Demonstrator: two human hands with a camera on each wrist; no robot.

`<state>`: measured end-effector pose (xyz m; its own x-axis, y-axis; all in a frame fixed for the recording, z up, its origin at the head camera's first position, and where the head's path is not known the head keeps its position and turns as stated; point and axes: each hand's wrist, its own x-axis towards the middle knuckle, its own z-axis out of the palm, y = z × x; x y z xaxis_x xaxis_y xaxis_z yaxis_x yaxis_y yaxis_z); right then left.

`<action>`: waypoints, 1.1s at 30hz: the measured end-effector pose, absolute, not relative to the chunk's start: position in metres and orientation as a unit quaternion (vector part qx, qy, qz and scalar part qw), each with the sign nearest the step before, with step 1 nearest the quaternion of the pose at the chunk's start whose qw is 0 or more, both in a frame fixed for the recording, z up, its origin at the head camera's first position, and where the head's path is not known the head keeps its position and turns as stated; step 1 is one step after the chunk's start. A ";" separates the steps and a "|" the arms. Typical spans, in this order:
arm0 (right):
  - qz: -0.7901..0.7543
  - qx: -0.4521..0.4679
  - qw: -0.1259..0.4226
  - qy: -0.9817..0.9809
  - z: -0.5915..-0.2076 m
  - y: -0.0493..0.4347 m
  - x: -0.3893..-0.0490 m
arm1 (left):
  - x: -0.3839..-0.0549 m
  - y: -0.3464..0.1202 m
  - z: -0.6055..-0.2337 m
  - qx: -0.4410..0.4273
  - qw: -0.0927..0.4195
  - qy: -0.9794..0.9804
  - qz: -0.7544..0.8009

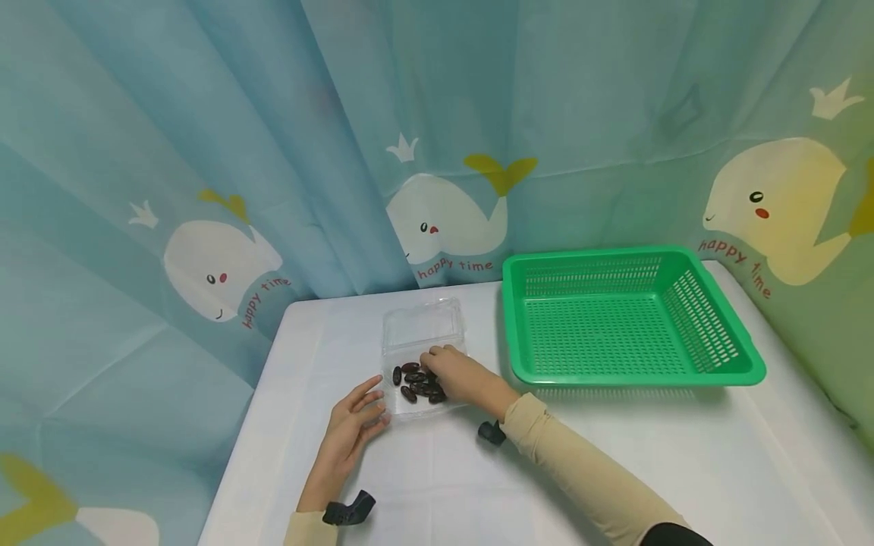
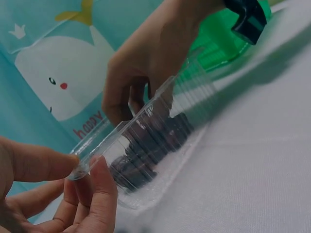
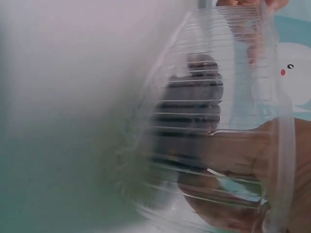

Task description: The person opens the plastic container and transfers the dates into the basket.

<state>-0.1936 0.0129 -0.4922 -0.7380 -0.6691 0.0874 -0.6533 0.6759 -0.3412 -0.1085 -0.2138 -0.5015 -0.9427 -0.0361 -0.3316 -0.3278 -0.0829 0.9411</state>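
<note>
Right sleeve [image 1: 580, 470]: nearest in the head view, running up to the right hand [image 1: 459, 373].
Dark oval pieces [image 1: 422, 389]: heaped under the right hand's fingertips, a few loose toward the left hand [image 1: 351, 425].
Clear container [image 1: 410, 412]: between the hands, its lid [image 1: 419, 326] folded back beyond them.
Right hand: fingers bent down among the pieces; whether they grip one, cannot tell.
Left hand: thumb and finger pinching the container's rim, other fingers loosely curved.
Handling: a light rim pinch should steady the thin plastic; picking singly from the heap's top would likely disturb least.
Green basket [image 1: 635, 380]: right of the right hand, reaching farther back.
Desk [image 1: 464, 485]: beneath both hands.
</note>
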 end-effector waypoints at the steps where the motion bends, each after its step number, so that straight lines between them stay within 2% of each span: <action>1: -0.182 -0.360 0.023 0.915 -0.492 0.013 -0.194 | -0.109 -0.214 -0.501 -0.136 0.101 0.669 0.724; 8: -0.186 -0.357 0.004 0.915 -0.495 0.009 -0.197 | -0.108 -0.214 -0.502 -0.134 0.103 0.670 0.723; 17: -0.220 -0.345 0.027 0.912 -0.493 0.007 -0.197 | -0.109 -0.214 -0.501 -0.141 0.100 0.667 0.725; 33: -0.263 -0.322 0.011 0.909 -0.481 0.006 -0.194 | -0.107 -0.215 -0.496 -0.142 0.107 0.672 0.719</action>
